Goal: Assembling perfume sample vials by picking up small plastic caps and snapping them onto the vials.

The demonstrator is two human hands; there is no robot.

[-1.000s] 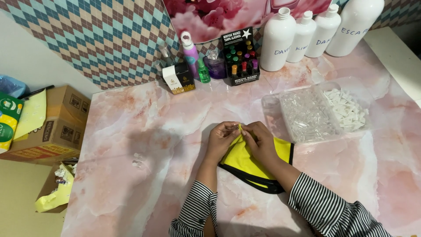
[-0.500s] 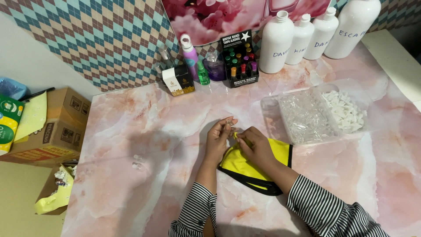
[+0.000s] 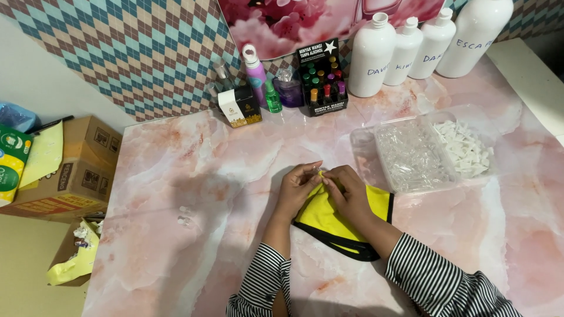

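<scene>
Head view: both hands meet at table centre over a yellow fabric pouch with black trim [image 3: 329, 220] lying flat on the pink marble-pattern tabletop [image 3: 176, 194]. Left hand [image 3: 298, 191] has fingers curled, thumb and fingertips pinched at the pouch's top edge; right hand [image 3: 348, 196] likewise curled, fingertips touching the left's at the same spot. A tiny item may be pinched between them, too small to tell what. Right wrist rests on the pouch. Both sleeves are black-and-white striped.

Just right of the hands is a clear plastic tray [image 3: 364, 144], holding clear small pieces and a heap of white plastic bits [image 3: 464, 147]. Along the back wall: four white plastic bottles [image 3: 371, 56], a black display box of small coloured vials [image 3: 322, 82], a purple spray bottle [image 3: 256, 73], a small white-and-gold carton [image 3: 239, 107]. Off the table's left edge: brown cardboard boxes [image 3: 76, 170].
</scene>
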